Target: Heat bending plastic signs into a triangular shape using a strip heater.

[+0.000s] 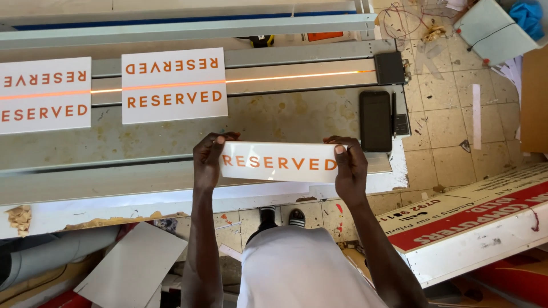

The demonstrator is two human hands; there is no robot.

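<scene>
1. Workshop, tiled floor (451, 114) dirty with scraps and wire bits; a long grey bench (257, 120) with metal rails runs across the view, worn and stained on top.
2. Glowing orange line (285, 77) runs along the bench channel, looks like a heated bending strip.
3. Left hand (206, 162) grips the left end of a white sign plate (279, 162) with orange lettering; thumb on the front face, fingers curled behind, pinching the edge.
4. Right hand (349, 168) holds the right end the same way: thumb on the front, fingers wrapped round the back, pinching.
5. The plate is held in the air at the near edge of the bench, just in front of the person, long side level. It looks folded along its length, only one lettered face showing, lower face glossy and angled away.
6. Two more sign plates lie flat across the glowing line: one mid-bench (174, 85), one at the left edge (43, 94), each showing two rows of lettering, so not folded.
7. Judgement: one plate seems bent and is in hand; two on the strip are not yet done.
8. Black phone (375, 121) lies on the bench right of the held plate, near the right hand but apart.
9. A large red and white signboard (474, 222) leans at lower right; a grey sheet (134, 268) lies on the floor at lower left.
</scene>
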